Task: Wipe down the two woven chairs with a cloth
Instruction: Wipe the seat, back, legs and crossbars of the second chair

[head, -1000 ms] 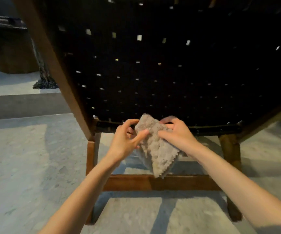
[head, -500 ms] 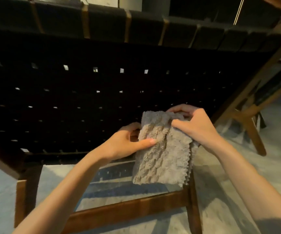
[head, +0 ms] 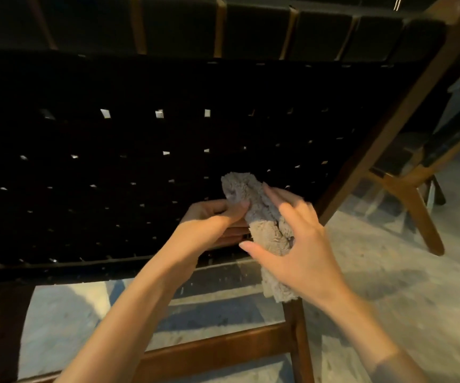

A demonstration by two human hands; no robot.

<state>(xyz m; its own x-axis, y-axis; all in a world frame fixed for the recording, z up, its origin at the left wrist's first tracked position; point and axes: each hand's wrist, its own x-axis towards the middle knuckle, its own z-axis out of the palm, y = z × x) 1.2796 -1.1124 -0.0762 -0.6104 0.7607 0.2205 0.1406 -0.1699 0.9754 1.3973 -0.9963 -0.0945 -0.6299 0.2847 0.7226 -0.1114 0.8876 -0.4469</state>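
Observation:
A fluffy grey cloth point(head: 264, 214) is bunched up in front of the black woven back point(head: 140, 167) of the near chair, low on its right side. My left hand point(head: 212, 222) pinches the cloth's left edge between thumb and fingers. My right hand point(head: 298, 244) lies over the cloth's right side, fingers spread and bent around it, and the cloth's lower end hangs below the palm. The chair's brown wooden frame point(head: 383, 134) runs up on the right, with a crossbar point(head: 215, 352) below. A second woven chair point(head: 417, 178) stands behind at the right.
The floor point(head: 403, 286) is pale mottled stone with striped shadows under the chair. The near chair's right leg point(head: 300, 341) stands just below my hands. The second chair's splayed wooden leg point(head: 422, 222) reaches down at the right.
The cloth, held flat and hanging before, is now bunched together between my hands. My right hand has slid down over it. The view has moved closer to the chair back.

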